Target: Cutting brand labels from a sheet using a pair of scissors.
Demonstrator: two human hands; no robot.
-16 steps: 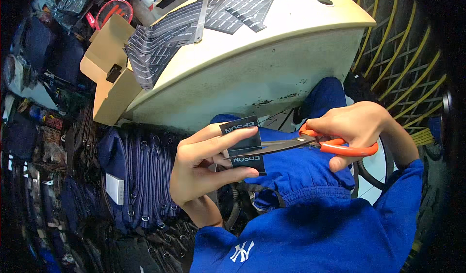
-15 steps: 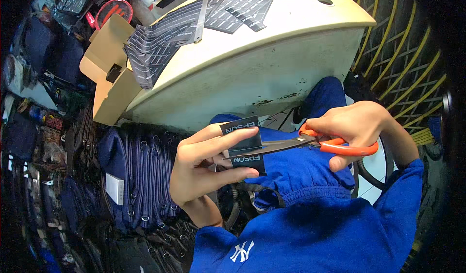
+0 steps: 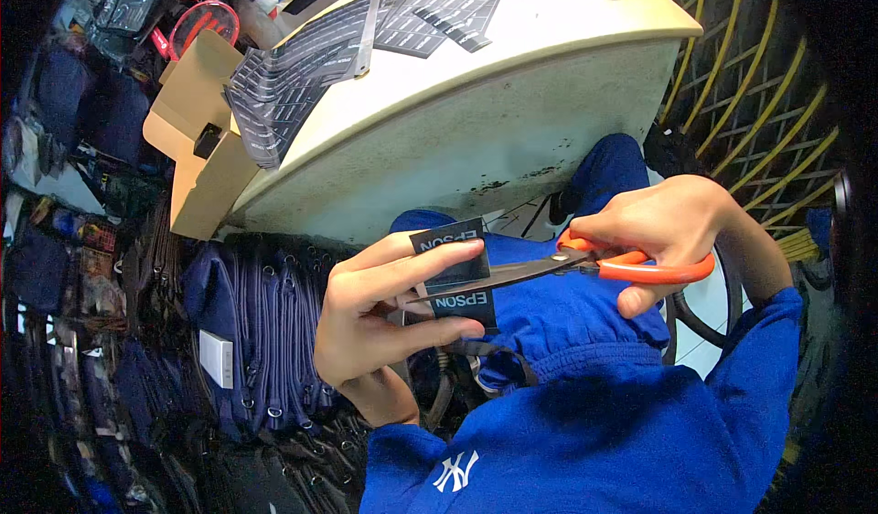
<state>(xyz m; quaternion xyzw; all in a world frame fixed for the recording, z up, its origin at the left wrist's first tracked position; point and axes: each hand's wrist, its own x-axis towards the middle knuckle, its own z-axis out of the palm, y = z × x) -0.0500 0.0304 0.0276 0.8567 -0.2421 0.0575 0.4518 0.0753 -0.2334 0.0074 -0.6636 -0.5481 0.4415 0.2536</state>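
Cutting appears in hand: the left hand (image 3: pixel 361 317), fingers part-spread, pinches the black label (image 3: pixel 465 303) away from the worktop (image 3: pixel 558 20); the right hand (image 3: pixel 677 221), fingers curled, holds the scissors (image 3: pixel 556 261) across it. Closing them would call for a steady label, fingertips clear.

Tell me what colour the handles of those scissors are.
The scissors' handles are orange, seen best in the head view.
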